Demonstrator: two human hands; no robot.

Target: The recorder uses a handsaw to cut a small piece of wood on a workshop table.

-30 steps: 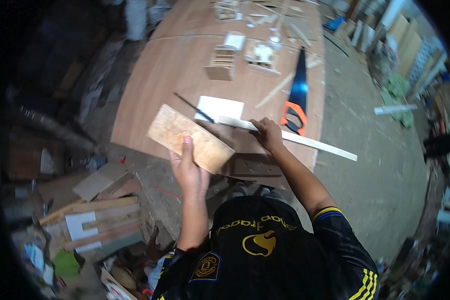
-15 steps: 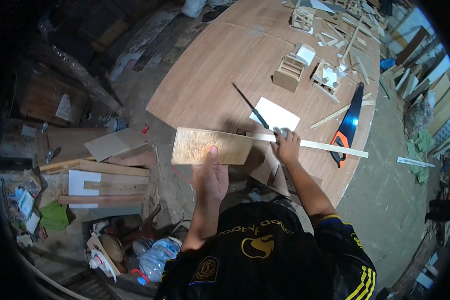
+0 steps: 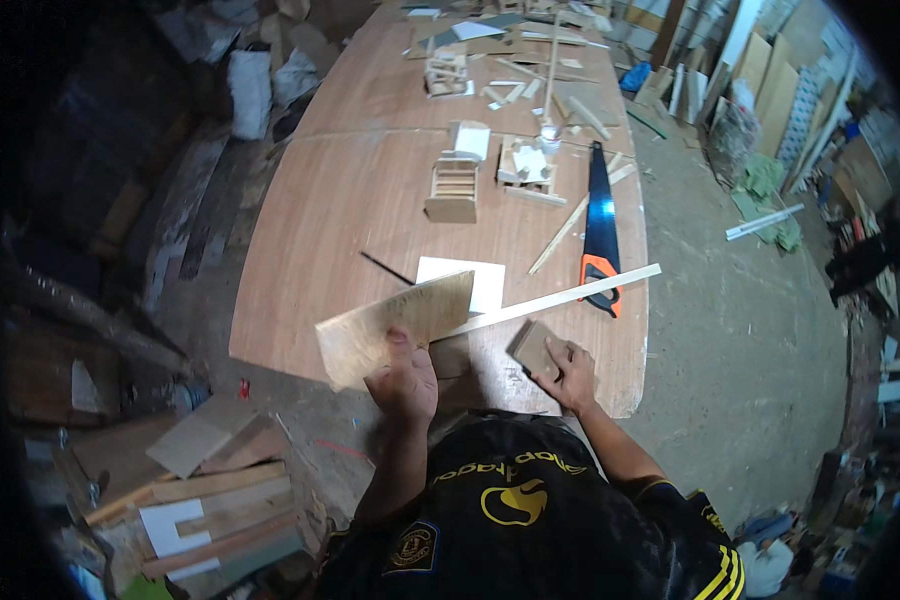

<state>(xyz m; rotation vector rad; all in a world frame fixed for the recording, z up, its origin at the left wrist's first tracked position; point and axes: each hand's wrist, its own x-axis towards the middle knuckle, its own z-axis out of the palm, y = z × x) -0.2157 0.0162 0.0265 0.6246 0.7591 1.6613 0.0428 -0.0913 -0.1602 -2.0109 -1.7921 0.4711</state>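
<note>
My left hand (image 3: 406, 385) is closed on a flat wooden board (image 3: 385, 325), its thumb on top. The board is tilted, its right end higher. From behind the board a long pale wood strip (image 3: 570, 292) runs right, over the handle of a handsaw (image 3: 600, 230) with a dark blade and orange grip. Whether my left hand also holds the strip is hidden. Near the front edge of the table, my right hand (image 3: 574, 378) grips a brown rectangular block (image 3: 536, 350). A white sheet (image 3: 486, 285) and a thin black tool (image 3: 385, 268) lie beyond the board.
Farther up the wooden table (image 3: 310, 220) stand small slatted wood pieces (image 3: 454, 190) and a small wood frame (image 3: 530, 165). Thin offcuts (image 3: 560, 235) lie left of the saw. Stacked boards (image 3: 210, 500) cover the floor at left; more panels (image 3: 770, 80) lean at far right.
My right hand has let go of the strip and now holds the brown block, nearer the front edge. The board has tilted, its right end swinging up. The whole view has turned.
</note>
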